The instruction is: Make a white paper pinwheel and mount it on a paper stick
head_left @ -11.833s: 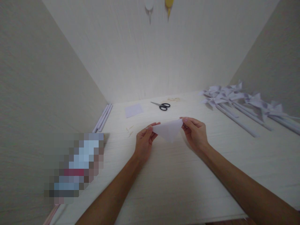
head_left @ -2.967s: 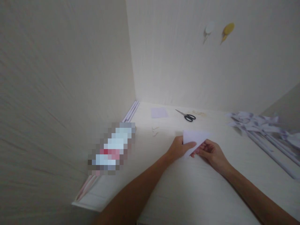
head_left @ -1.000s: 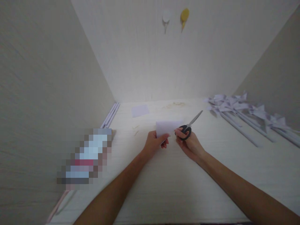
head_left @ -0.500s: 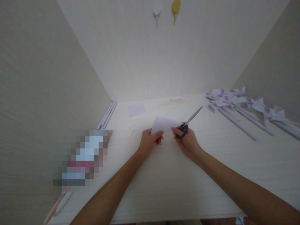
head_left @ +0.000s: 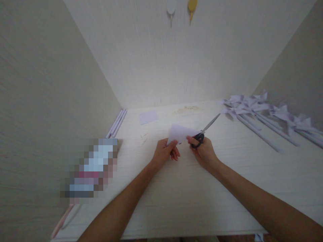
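Observation:
A folded-looking piece of white paper [head_left: 180, 133] is held up between my two hands over the table. My left hand [head_left: 165, 151] pinches its lower left corner, thumb on top and the other fingers curled below. On the other side, my right hand [head_left: 203, 151] grips black-handled scissors [head_left: 198, 140], their closed blades pointing up and to the right. The thumb and fingers of that hand also press on the paper's right end. A flat square of paper [head_left: 148, 117] lies on the table beyond my left hand.
Several paper pinwheels [head_left: 249, 107] on rolled sticks lie at the right. Rolled paper sticks [head_left: 116, 123] rest by the left wall, behind a pixelated object [head_left: 98, 161]. Small scraps [head_left: 188, 109] lie at the back of the white table [head_left: 161, 201]. Two hooks [head_left: 171, 8] hang on the wall.
The paper and my left hand have shifted slightly right, and the left fingers below the paper have loosened a little. My right hand still holds the scissors. The whole view has moved slightly.

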The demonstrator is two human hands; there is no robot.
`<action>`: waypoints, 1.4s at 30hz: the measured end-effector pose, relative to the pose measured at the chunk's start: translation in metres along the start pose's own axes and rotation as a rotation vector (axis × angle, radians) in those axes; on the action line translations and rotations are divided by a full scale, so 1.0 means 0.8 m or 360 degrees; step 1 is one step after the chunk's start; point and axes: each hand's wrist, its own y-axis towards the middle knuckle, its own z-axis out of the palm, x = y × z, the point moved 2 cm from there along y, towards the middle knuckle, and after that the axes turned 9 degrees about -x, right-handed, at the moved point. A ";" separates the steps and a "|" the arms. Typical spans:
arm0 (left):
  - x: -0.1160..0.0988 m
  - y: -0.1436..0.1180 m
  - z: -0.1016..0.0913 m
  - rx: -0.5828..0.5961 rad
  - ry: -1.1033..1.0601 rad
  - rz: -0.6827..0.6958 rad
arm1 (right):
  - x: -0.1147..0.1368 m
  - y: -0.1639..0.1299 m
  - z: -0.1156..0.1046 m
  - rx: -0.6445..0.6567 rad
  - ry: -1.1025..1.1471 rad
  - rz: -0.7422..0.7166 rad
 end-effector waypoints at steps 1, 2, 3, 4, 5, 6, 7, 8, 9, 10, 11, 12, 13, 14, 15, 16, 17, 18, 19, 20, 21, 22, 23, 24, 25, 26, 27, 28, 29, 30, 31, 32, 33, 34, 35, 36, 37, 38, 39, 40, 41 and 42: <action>0.001 0.000 0.000 0.0031 -0.0014 -0.0009 | 0.000 0.001 -0.001 -0.0005 -0.0006 -0.0010; 0.002 0.001 0.000 0.0067 -0.0028 -0.0022 | 0.000 0.001 -0.001 -0.0028 0.0012 -0.0022; 0.003 0.001 0.001 0.0105 -0.0039 -0.0038 | 0.001 0.002 -0.002 -0.0061 0.0051 -0.0033; 0.004 0.002 0.001 0.0140 -0.0047 -0.0055 | 0.002 0.002 -0.002 -0.0096 0.0106 -0.0040; 0.005 0.002 0.001 0.0167 -0.0052 -0.0068 | 0.003 0.002 -0.002 -0.0125 0.0166 -0.0042; 0.005 0.002 0.001 0.0182 -0.0056 -0.0079 | 0.005 0.003 -0.002 -0.0141 0.0224 -0.0038; 0.006 0.003 0.000 0.0184 -0.0059 -0.0089 | 0.006 0.003 -0.001 -0.0140 0.0272 -0.0028; 0.006 0.003 0.000 0.0177 -0.0062 -0.0094 | 0.006 0.003 -0.001 -0.0132 0.0304 -0.0018; 0.006 0.003 0.000 0.0168 -0.0070 -0.0098 | 0.007 0.003 0.000 -0.0124 0.0323 -0.0011; 0.006 0.003 -0.001 0.0161 -0.0079 -0.0101 | 0.008 0.004 0.000 -0.0119 0.0333 -0.0008; 0.006 0.003 -0.001 0.0158 -0.0087 -0.0106 | 0.008 0.005 -0.001 -0.0128 0.0344 -0.0012; 0.006 0.003 -0.001 0.0158 -0.0095 -0.0112 | 0.009 0.006 -0.002 -0.0153 0.0363 -0.0019; 0.005 0.003 -0.001 0.0161 -0.0105 -0.0120 | 0.010 0.008 -0.003 -0.0184 0.0387 -0.0023; 0.005 0.002 -0.001 0.0167 -0.0119 -0.0132 | 0.011 0.009 -0.005 -0.0212 0.0413 -0.0021; 0.004 0.002 -0.001 0.0177 -0.0139 -0.0148 | 0.012 0.011 -0.007 -0.0231 0.0439 -0.0011; 0.004 0.001 -0.001 0.0192 -0.0159 -0.0169 | 0.013 0.012 -0.008 -0.0238 0.0459 0.0003; 0.003 0.001 0.000 0.0209 -0.0176 -0.0190 | 0.014 0.014 -0.009 -0.0236 0.0470 0.0017; 0.003 0.000 0.000 0.0223 -0.0185 -0.0208 | 0.015 0.014 -0.010 -0.0226 0.0473 0.0028; 0.003 0.000 0.001 0.0231 -0.0183 -0.0222 | 0.015 0.015 -0.010 -0.0213 0.0467 0.0032; 0.003 0.000 0.002 0.0233 -0.0168 -0.0229 | 0.015 0.015 -0.010 -0.0195 0.0451 0.0030; 0.003 -0.001 0.002 0.0226 -0.0144 -0.0229 | 0.015 0.015 -0.010 -0.0175 0.0427 0.0025; 0.003 -0.001 0.003 0.0210 -0.0119 -0.0220 | 0.015 0.015 -0.009 -0.0150 0.0395 0.0023; 0.003 -0.001 0.003 0.0182 -0.0099 -0.0205 | 0.015 0.015 -0.009 -0.0118 0.0352 0.0021; 0.003 0.000 0.003 0.0139 -0.0089 -0.0184 | 0.015 0.015 -0.008 -0.0074 0.0297 0.0025; 0.003 0.000 0.003 0.0079 -0.0089 -0.0160 | 0.015 0.015 -0.008 -0.0016 0.0227 0.0045; 0.002 0.001 0.002 0.0006 -0.0100 -0.0136 | 0.015 0.015 -0.008 0.0059 0.0146 0.0087; 0.001 0.001 0.000 -0.0076 -0.0125 -0.0111 | 0.015 0.015 -0.008 0.0149 0.0057 0.0152; 0.000 0.002 -0.002 -0.0159 -0.0159 -0.0088 | 0.015 0.015 -0.008 0.0254 -0.0037 0.0231; -0.001 0.003 -0.004 -0.0239 -0.0203 -0.0068 | 0.016 0.015 -0.009 0.0363 -0.0130 0.0313; -0.002 0.004 -0.007 -0.0310 -0.0254 -0.0051 | 0.017 0.014 -0.011 0.0474 -0.0219 0.0388; -0.003 0.005 -0.010 -0.0370 -0.0311 -0.0036 | 0.018 0.013 -0.012 0.0582 -0.0309 0.0435; -0.003 0.006 -0.012 -0.0422 -0.0369 -0.0025 | 0.020 0.013 -0.014 0.0686 -0.0403 0.0454; -0.004 0.007 -0.014 -0.0462 -0.0421 -0.0020 | 0.021 0.012 -0.016 0.0790 -0.0508 0.0453; -0.004 0.008 -0.016 -0.0495 -0.0465 -0.0020 | 0.023 0.011 -0.018 0.0878 -0.0632 0.0423; -0.004 0.009 -0.017 -0.0521 -0.0500 -0.0020 | 0.025 0.010 -0.019 0.0958 -0.0766 0.0375; -0.004 0.010 -0.018 -0.0542 -0.0525 -0.0022 | 0.026 0.010 -0.020 0.1030 -0.0897 0.0319; -0.004 0.010 -0.019 -0.0557 -0.0542 -0.0025 | 0.027 0.010 -0.021 0.1093 -0.1021 0.0261; -0.005 0.011 -0.019 -0.0567 -0.0553 -0.0026 | 0.029 0.009 -0.021 0.1157 -0.1128 0.0209; -0.005 0.011 -0.019 -0.0568 -0.0560 -0.0026 | 0.030 0.009 -0.021 0.1221 -0.1218 0.0164; -0.005 0.011 -0.019 -0.0564 -0.0564 -0.0026 | 0.032 0.008 -0.021 0.1283 -0.1294 0.0128; -0.005 0.011 -0.018 -0.0552 -0.0565 -0.0029 | 0.033 0.007 -0.021 0.1339 -0.1363 0.0099; -0.005 0.011 -0.018 -0.0537 -0.0564 -0.0030 | 0.035 0.007 -0.021 0.1390 -0.1424 0.0079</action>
